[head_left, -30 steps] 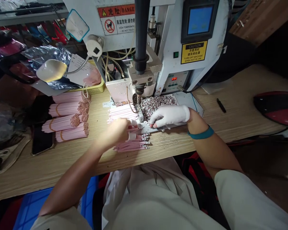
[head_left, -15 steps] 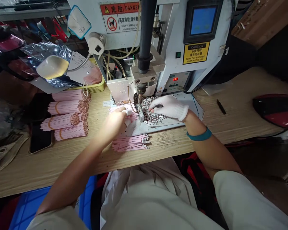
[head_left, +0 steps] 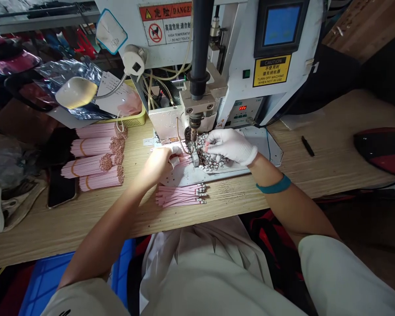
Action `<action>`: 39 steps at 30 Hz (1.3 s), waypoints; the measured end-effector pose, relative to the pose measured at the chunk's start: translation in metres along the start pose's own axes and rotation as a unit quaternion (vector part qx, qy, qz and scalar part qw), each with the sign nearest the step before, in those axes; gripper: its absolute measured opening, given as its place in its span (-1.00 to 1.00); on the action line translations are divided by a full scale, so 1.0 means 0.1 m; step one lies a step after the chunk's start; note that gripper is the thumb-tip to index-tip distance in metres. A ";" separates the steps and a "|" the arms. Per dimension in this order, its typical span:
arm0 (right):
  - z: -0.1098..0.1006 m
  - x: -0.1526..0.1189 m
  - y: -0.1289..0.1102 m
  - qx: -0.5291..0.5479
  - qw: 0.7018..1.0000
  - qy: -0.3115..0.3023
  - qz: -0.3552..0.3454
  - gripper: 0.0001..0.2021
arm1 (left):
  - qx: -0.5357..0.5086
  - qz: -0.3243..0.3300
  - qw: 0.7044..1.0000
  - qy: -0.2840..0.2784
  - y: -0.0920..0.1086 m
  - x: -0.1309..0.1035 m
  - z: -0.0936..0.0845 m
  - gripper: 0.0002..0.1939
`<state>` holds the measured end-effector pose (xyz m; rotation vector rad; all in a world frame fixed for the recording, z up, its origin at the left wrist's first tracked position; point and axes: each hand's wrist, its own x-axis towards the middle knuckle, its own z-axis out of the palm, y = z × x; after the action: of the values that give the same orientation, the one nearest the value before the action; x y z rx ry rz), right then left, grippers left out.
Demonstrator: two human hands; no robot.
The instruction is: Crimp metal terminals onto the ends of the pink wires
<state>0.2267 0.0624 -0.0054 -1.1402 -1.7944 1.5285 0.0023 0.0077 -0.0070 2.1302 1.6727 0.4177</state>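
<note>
My left hand (head_left: 161, 163), with white covers on some fingertips, is closed at the left of a small metal block (head_left: 195, 158), among pink wires (head_left: 185, 159) on the machine's base plate. Its fingers appear to pinch a pink wire, though the grip is partly hidden. My right hand (head_left: 232, 147) wears a white glove with bare fingertips. Thumb and fingers are pressed together just right of the soldering tip (head_left: 193, 134), over a pile of small metal-and-white connectors (head_left: 213, 163); what they hold is too small to make out.
Finished-looking pink wires with connector ends (head_left: 181, 195) lie at the table's front. Banded bundles of pink wires (head_left: 92, 166), a phone (head_left: 62, 188) and a yellow basket (head_left: 136, 119) are at left. A bench machine (head_left: 237, 83) with high-temperature warnings stands ahead; a black pen (head_left: 307, 146) lies right.
The view has shifted slightly. My right hand's fingers have closed in and turned a little near the soldering tip; my left hand stays by the block. The red display reading has changed.
</note>
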 end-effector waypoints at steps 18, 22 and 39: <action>0.18 0.12 0.10 0.157 0.985 -0.067 0.034 -0.87 | -0.269 -0.043 0.961 -0.054 -0.08 0.07 0.06 -0.73; 0.19 0.14 0.10 0.149 0.986 -0.064 0.036 -0.88 | -0.256 -0.040 0.964 -0.061 -0.06 0.10 0.07 -0.73; 0.21 0.11 0.05 0.165 0.983 -0.051 0.054 -0.86 | -0.311 -0.029 0.949 -0.051 -0.07 0.14 0.05 -0.83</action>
<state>0.2049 0.0604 -0.0161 -1.0243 -1.4848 1.8946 0.0023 0.0223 -0.0144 1.6016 1.3112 0.6962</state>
